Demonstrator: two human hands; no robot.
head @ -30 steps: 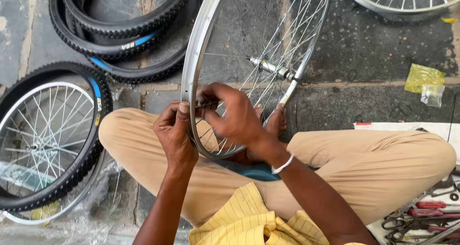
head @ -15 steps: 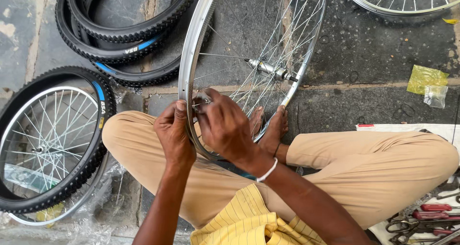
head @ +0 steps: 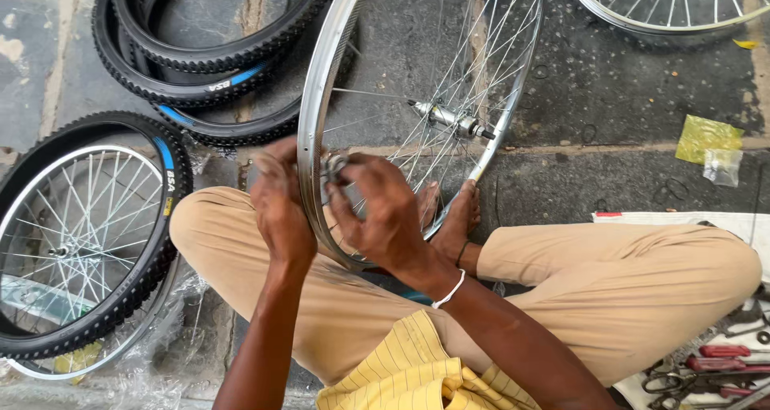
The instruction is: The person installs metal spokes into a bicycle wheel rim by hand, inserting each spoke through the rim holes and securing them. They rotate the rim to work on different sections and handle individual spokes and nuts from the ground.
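Note:
A bare silver bicycle wheel rim (head: 309, 121) with thin spokes and a centre hub (head: 449, 117) stands upright between my crossed legs, near my bare feet. My left hand (head: 277, 206) is closed on the outer side of the rim at its lower left. My right hand (head: 385, 218) reaches in from the spoke side and pinches a small metal tool (head: 331, 168) against the inside of the rim, right opposite the left hand's fingers.
A wheel with a black knobbly tyre (head: 72, 234) lies at my left on plastic wrap. Loose black tyres (head: 200, 65) are stacked behind it. Another bare rim (head: 666, 9) lies top right, a yellow plastic bag (head: 706, 137) below it. Hand tools (head: 706, 362) lie on a white cloth (head: 682, 218) at my right.
Both hands stay at the same place on the rim. The right hand's fingers have shifted a little around the small tool, and the view has drifted slightly.

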